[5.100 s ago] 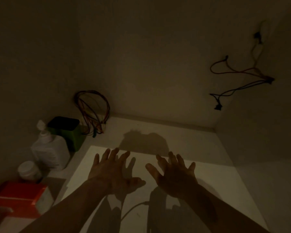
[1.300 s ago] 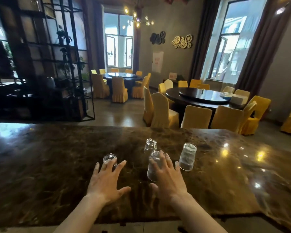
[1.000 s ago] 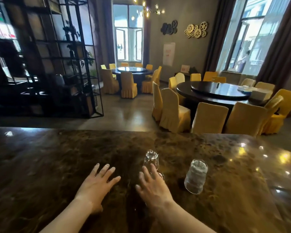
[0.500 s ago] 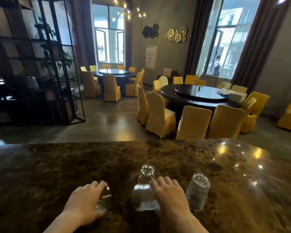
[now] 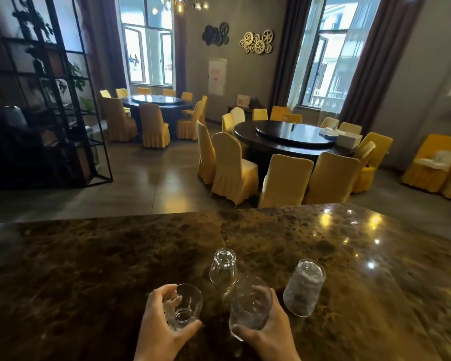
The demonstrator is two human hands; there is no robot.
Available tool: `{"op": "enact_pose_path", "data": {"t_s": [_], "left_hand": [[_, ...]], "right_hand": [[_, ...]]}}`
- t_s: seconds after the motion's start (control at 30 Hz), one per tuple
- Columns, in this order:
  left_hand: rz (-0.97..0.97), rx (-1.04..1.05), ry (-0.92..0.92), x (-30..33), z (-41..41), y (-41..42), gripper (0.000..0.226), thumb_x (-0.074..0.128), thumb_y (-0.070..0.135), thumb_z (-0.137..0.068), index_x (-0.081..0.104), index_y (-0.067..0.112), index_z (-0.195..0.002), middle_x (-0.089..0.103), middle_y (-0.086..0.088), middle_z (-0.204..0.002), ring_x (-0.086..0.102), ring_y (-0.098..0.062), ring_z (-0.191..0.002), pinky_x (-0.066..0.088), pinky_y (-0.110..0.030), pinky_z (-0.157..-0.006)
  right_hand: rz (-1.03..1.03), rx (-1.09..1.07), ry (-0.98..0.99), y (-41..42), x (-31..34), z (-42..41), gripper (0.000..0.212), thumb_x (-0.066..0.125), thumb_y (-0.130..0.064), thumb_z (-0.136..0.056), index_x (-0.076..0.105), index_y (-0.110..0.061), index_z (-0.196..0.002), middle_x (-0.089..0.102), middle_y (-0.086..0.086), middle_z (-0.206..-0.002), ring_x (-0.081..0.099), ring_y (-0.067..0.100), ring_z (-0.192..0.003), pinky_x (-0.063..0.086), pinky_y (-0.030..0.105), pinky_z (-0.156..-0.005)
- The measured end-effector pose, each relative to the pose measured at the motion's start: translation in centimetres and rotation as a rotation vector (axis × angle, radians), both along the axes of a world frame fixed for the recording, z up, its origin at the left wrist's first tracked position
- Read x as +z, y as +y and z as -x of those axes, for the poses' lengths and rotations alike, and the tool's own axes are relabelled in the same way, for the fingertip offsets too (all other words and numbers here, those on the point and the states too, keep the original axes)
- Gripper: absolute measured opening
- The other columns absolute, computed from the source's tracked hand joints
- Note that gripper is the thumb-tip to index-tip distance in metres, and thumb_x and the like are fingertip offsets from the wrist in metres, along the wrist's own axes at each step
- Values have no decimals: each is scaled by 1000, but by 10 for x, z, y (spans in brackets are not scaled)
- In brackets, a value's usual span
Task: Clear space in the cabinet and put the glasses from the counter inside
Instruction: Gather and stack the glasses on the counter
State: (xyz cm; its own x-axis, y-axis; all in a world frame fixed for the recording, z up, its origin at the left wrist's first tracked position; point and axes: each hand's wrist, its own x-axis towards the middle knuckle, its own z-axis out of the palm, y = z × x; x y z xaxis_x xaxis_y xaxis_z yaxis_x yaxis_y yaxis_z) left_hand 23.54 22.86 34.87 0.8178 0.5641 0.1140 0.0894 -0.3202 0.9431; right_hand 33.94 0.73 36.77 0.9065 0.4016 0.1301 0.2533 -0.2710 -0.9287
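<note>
clear glass ×2 now gripped and lifted, half a second ago only touched | left hand (image 5: 164, 327) curled round small glass (image 5: 185, 307) | right hand (image 5: 267, 332) round large glass (image 5: 250, 306), lower centre | two glasses (image 5: 222, 269) left inverted on worktop (image 5: 89, 269) | cabinet unseen; carry judged next

Counter (image 5: 115, 269): a long slab of dark brown marbled stone, polished, running across the whole width of the room in front of me; bright spots of lamp light gleam on its right part.
Far glass (image 5: 223, 269): clear, standing upside down on the stone, near the middle.
Right glass (image 5: 304, 287): textured and cloudy-looking, also standing upside down on the stone, to the right of the far glass and apart from it.
Near edge: runs out of sight at the bottom.
Far edge: straight, with the dining-room floor beyond it.
</note>
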Motion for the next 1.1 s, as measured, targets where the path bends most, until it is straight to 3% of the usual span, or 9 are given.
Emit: {"op": "enact_pose_path", "data": {"t_s": [0.27, 0.37, 0.5, 0.6, 0.67, 0.73, 0.8, 0.9, 1.1], "left_hand": [[-19, 17, 64, -4, 5, -11, 95, 103, 25, -41, 48, 30, -118, 53, 3, -124, 66, -12, -107, 53, -31, -95], [-12, -16, 116, 1, 10, -14, 103, 101, 38, -40, 44, 25, -124, 52, -1, -125, 63, -16, -111, 48, -33, -100], [-142, 48, 50, 44, 6, 0, 96, 79, 69, -61, 38, 31, -139, 50, 1, -132, 52, -15, -123, 39, -37, -103], [-470, 34, 7, 96, -36, 14, 74, 79, 50, -77, 42, 37, -139, 45, 12, -134, 50, -10, -121, 49, -41, -95], [-690, -173, 140, 122, -81, 10, 71, 78, 49, -79, 40, 45, -139, 42, 17, -136, 47, -11, -125, 48, -42, -99], [-902, -406, 362, 125, -127, -5, 84, 77, 53, -77, 29, 49, -147, 35, 14, -149, 36, -14, -139, 36, -42, -112], [-1084, -546, 622, 108, -154, -14, 99, 80, 46, -77, 16, 48, -153, 17, 4, -163, 16, -22, -150, 19, -47, -122], [-1267, -608, 806, 77, -174, -24, 102, 80, 29, -80, 13, 42, -155, 8, -6, -166, 10, -29, -152, 14, -48, -122], [-1405, -522, 654, 56, -183, -21, 88, 74, 33, -85, 22, 32, -155, 36, -8, -153, 45, -26, -133, 41, -36, -107]], "right_hand": [[20, 62, -21, 0, -5, -13, 79, 98, -15, -50, 58, -51, -109, 70, -15, -111, 68, 6, -106, 53, 17, -83], [107, 123, 27, -10, 8, -16, 95, 99, -26, -49, 52, -47, -128, 65, -17, -121, 61, 2, -117, 51, 21, -94], [461, 159, -274, -49, 48, -38, 94, 88, -27, -61, 41, -52, -138, 49, -29, -128, 55, -3, -116, 51, 26, -98], [821, 190, -669, -62, 89, -65, 86, 85, -26, -68, 42, -48, -138, 50, -22, -132, 52, 9, -123, 50, 30, -100], [1104, 337, -779, -54, 104, -85, 88, 78, -23, -78, 31, -39, -151, 36, -5, -156, 26, 26, -148, 26, 46, -121], [1349, 474, -789, -45, 104, -102, 78, 69, -22, -90, 27, -30, -155, 13, 9, -167, -2, 35, -154, 3, 58, -123], [1577, 581, -790, -35, 96, -110, 64, 60, -29, -98, 31, -25, -155, 4, 14, -168, -10, 38, -153, 0, 64, -120], [1812, 644, -792, -35, 81, -111, 56, 50, -37, -103, 35, -20, -153, 9, 18, -167, -4, 44, -152, 8, 69, -118], [1823, 592, -1045, -43, 77, -114, 39, 51, -32, -102, 58, -6, -131, 58, 24, -128, 48, 44, -118, 40, 59, -99]]}}
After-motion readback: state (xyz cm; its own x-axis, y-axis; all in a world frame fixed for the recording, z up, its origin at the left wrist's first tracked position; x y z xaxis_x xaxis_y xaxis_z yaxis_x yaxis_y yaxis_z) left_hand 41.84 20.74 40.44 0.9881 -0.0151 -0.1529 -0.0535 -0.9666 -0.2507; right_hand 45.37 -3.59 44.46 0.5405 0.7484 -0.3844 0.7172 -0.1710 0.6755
